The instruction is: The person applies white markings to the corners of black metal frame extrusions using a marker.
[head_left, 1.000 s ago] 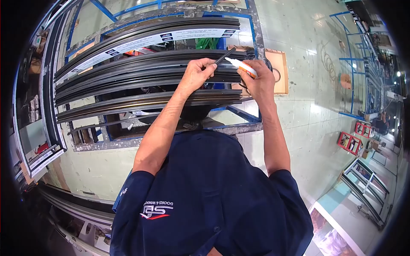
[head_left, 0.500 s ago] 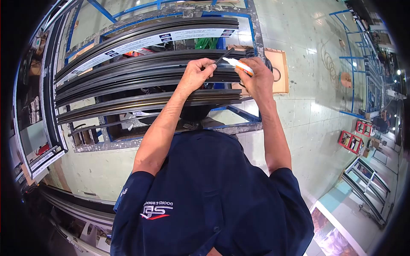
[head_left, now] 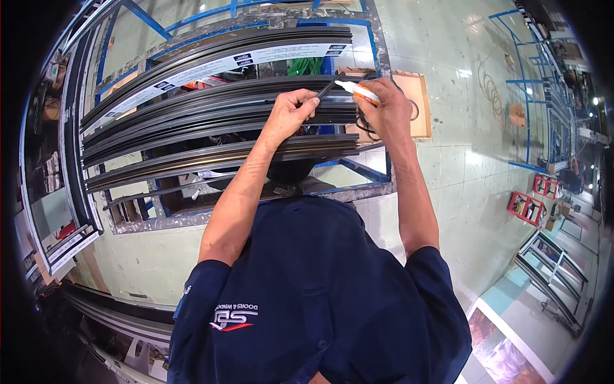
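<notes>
My left hand pinches a thin black strip between thumb and fingers, its free end slanting up and to the right. Wrapped round a small white glue bottle with an orange label is my right hand. The bottle's white nozzle points left, right at the strip near its tip. Both hands are above a row of long black profiles that lie across a blue-and-grey frame bench. White printed tape runs along one of the farther profiles.
A cardboard box with dark cord in it stands right of the bench. Blue racks and red stands are at the right. A tall dark frame stands at the left. Green material shows beneath the profiles.
The strip and the glue bottle have shifted slightly left in view. The bottle lies flatter, its nozzle close to the strip's end. Both hands keep their hold.
</notes>
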The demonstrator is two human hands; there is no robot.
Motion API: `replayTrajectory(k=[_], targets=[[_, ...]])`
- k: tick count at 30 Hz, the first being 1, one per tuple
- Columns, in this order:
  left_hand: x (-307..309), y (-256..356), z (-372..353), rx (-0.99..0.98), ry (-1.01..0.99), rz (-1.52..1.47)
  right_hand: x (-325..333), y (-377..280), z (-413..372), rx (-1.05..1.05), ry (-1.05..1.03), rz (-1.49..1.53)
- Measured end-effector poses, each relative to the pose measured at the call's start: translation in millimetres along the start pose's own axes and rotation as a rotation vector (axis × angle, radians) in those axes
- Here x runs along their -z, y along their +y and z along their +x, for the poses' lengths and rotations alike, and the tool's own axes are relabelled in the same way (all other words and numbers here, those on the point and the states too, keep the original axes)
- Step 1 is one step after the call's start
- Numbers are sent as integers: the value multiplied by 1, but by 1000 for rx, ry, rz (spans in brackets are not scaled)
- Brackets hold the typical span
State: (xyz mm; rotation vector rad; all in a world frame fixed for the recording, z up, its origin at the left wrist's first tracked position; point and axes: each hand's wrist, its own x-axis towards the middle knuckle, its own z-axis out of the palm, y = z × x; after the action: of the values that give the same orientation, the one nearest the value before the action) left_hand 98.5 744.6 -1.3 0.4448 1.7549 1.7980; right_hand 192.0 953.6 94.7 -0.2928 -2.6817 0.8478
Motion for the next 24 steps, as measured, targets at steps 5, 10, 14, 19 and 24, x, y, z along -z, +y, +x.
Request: replayTrajectory(k=[5,10,14,19,24], targets=[[1,1,-1,3,-10,2,4,2,5,37,13,-37],[2,1,-1,7,-12,1,5,0,5,22,12,-73],[1,0,-1,4,-18,3,2,0,1,64,16,-94],[1,-2,0,-9,-18,-11,8,4,6,51,25,-89],[2,0,-1,5,-38,-18,8,2,5,76,-15,-131]])
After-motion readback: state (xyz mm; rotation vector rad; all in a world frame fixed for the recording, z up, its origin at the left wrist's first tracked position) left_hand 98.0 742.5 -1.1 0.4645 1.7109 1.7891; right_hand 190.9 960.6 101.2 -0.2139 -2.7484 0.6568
